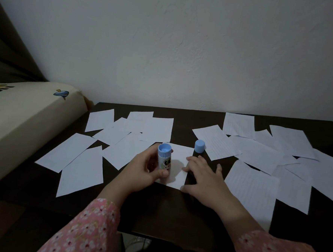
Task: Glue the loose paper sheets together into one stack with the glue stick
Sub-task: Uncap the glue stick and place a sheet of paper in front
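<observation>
The left hand (143, 169) grips the uncapped glue stick (164, 160) while the right hand (201, 174), fingers spread, pins the sheet (181, 156), which could skid if that pressure eases.

Uncapped blue glue stick (164, 160) upright, white sheets (157, 129) scattered, overlapping

White sheets (81, 171), dark table (162, 209), blue cap (199, 146), pink floral sleeves (89, 234)

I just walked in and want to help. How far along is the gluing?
Barely started. Done: cap is off, standing on the table. In hand: left hand holds the open glue stick; right hand steadies one sheet. Left: the scattered sheets, no stack visible.
</observation>
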